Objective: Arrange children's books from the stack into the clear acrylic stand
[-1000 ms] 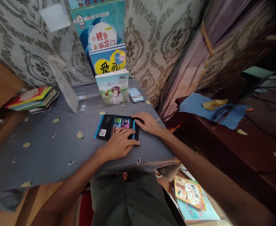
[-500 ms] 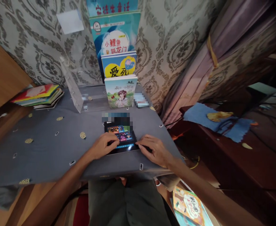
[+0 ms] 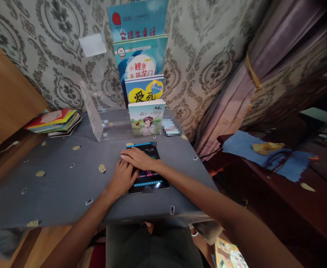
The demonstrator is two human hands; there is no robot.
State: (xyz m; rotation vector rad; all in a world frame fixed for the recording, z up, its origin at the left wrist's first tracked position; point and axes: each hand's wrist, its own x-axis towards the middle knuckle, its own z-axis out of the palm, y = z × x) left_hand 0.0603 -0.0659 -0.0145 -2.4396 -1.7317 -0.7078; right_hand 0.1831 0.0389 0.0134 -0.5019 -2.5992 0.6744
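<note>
A dark book [image 3: 160, 178] with blue strips and small colourful pictures lies flat on the table, close to its front edge. My left hand [image 3: 123, 175] rests along the book's left edge, fingers stretched forward and thumb over the cover. Across the book reaches my right hand [image 3: 137, 159], laid flat with its fingers pointing left. Its fingertips meet or cover the fingertips of my left hand at the book's upper left. Both hands lie open, pressed down on or beside the cover. The hands and right forearm hide much of the cover.
Behind the book, a clear stepped stand [image 3: 92, 111] holds several upright books [image 3: 145, 119]. A pile of thin books [image 3: 58, 121] lies at the left. To the right stand a tied curtain [image 3: 230, 96] and a dark red surface with a blue cloth [image 3: 241, 149].
My right hand has swung from the book's right edge across to its left side, meeting my left hand. The head view has tilted up slightly, so the scene sits lower.
</note>
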